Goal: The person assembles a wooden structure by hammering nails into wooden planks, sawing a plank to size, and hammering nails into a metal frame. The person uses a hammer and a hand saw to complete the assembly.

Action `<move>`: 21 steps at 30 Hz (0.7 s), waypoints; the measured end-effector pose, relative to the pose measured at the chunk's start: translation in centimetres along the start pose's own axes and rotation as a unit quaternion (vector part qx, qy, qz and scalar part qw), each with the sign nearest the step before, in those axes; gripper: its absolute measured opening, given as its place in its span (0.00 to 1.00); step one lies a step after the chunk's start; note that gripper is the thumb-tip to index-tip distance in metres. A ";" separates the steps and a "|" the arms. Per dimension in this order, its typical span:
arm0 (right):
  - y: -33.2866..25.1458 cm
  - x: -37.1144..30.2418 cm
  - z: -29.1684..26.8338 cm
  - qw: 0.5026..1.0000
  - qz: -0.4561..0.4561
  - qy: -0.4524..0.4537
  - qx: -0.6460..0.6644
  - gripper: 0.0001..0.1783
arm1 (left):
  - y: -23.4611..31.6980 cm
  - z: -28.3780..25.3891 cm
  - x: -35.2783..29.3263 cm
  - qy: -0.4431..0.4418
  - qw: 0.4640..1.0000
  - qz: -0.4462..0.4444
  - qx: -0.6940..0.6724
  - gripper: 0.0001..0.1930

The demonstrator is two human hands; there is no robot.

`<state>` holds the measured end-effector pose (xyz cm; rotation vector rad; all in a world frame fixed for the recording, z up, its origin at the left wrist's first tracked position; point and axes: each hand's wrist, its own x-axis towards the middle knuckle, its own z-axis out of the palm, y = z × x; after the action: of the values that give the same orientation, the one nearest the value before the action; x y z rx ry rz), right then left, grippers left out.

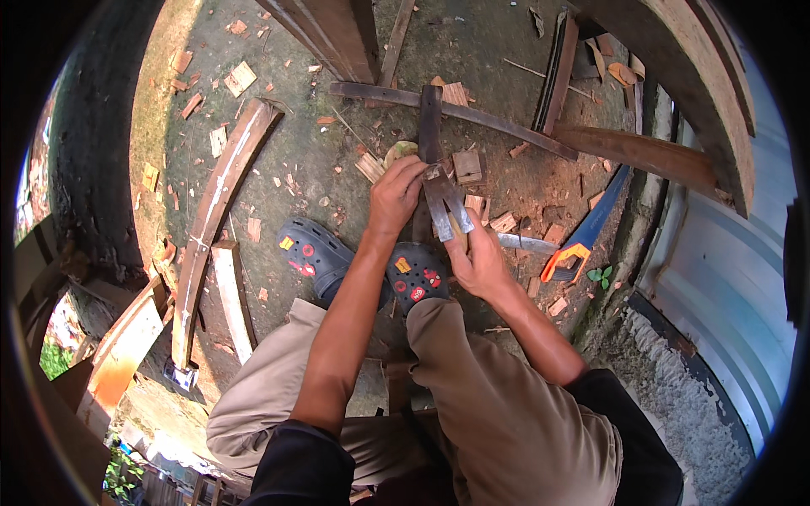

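My right hand (pixel 483 263) grips a claw hammer (pixel 440 202), its forked grey metal head turned toward me and its handle mostly hidden under the head and my fingers. Close against the hammer head, my left hand (pixel 395 198) is closed in a pinch; whatever its fingertips hold is hidden. Just beyond both hands stands a dark wooden piece (pixel 429 126), meeting a long, dark, slightly curved wooden strip (pixel 498 126) that lies crosswise. A small wood block (pixel 467 167) rests to the right of the hammer head.
A handsaw (pixel 591 223) with blue blade and orange handle lies right, near a metal blade (pixel 527 243). Long timbers (pixel 221 198) lie left. A thick beam (pixel 337 38) rises ahead. Wood chips litter the ground around my clogs (pixel 316 257). Corrugated metal sheet (pixel 717 287) borders the right.
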<state>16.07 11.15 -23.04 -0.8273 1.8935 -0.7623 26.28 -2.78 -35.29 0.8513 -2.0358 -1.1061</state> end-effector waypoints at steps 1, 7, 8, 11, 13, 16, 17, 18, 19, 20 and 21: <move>-0.9 -0.3 -0.5 0.997 -0.056 0.016 0.050 0.18 | 0.0 0.0 0.2 0.002 1.000 0.001 -0.006 0.12; -0.1 -2.0 -0.4 0.993 -0.002 0.062 0.099 0.21 | 0.6 -0.2 -0.1 0.015 0.998 -0.022 -0.052 0.08; 0.2 -2.0 -0.3 0.990 0.011 0.063 0.128 0.22 | 0.9 -0.1 -0.5 0.056 0.989 -0.096 -0.100 0.07; 0.7 -2.1 0.1 0.967 0.066 0.072 0.237 0.23 | 1.1 0.0 -1.3 0.210 0.907 -0.258 -0.258 0.06; 0.8 -2.3 0.4 0.959 0.087 0.071 0.259 0.20 | -0.6 -1.7 -2.0 0.182 0.899 -0.326 -0.230 0.06; 1.3 -2.2 0.9 0.962 0.076 0.076 0.253 0.20 | -1.9 -4.0 -1.4 0.118 0.910 -0.385 -0.098 0.12; 1.3 -2.2 1.0 0.960 0.076 0.073 0.258 0.20 | -2.0 -4.8 -1.1 0.085 0.917 -0.390 -0.019 0.12; 1.3 -2.2 1.0 0.959 0.076 0.068 0.263 0.20 | -2.0 -5.3 -0.7 0.053 0.916 -0.392 0.059 0.13; 1.3 -2.2 1.0 0.958 0.075 0.064 0.268 0.20 | -2.1 -5.5 -0.2 0.062 0.917 -0.384 0.094 0.14; 1.3 -2.1 1.1 0.956 0.083 0.060 0.275 0.20 | -2.3 -5.5 0.5 0.069 0.929 -0.351 0.098 0.13; 1.2 -2.0 1.1 0.953 0.090 0.056 0.283 0.19 | -2.7 -5.4 1.1 0.077 0.940 -0.317 0.101 0.13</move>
<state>17.47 13.26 -23.44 -0.2543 1.6818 -1.1771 30.49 -7.19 -35.10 1.7269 -1.8023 -1.1128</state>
